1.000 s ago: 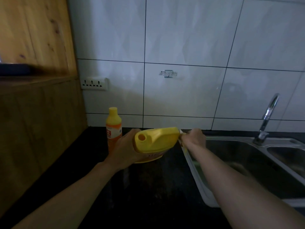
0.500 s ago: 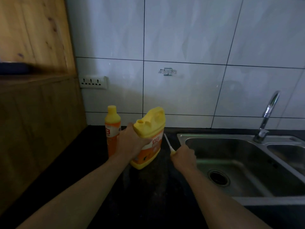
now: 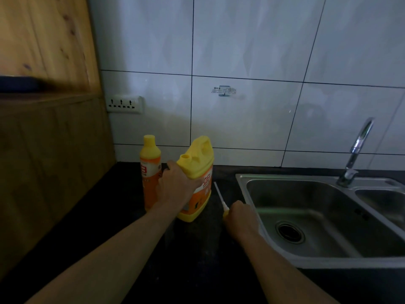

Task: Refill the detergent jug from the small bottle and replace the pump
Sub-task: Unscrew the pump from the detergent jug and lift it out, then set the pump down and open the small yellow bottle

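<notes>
I note: left hand (image 3: 177,187) grips yellow plastic jug (image 3: 200,163), right hand (image 3: 240,218) clasps white-tubed pump (image 3: 219,194) pointing 11 o'clock; capped orange small bottle (image 3: 150,163) at jug's 9 o'clock.

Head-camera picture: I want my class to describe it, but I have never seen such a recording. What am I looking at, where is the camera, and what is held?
There is no machine here. A person wears one wide-angle camera on the head, looking forward and down, so both bare arms reach in from below. On the black countertop stands a yellow and orange plastic detergent jug, its mouth uncapped, gripped by the left hand. Just left of it stands a small yellow-capped orange bottle, closed. The right hand holds the pump, of which only a yellow collar and a thin white tube show; the tube points away over the countertop. To the right are a steel sink and a curved metal tap.
</notes>
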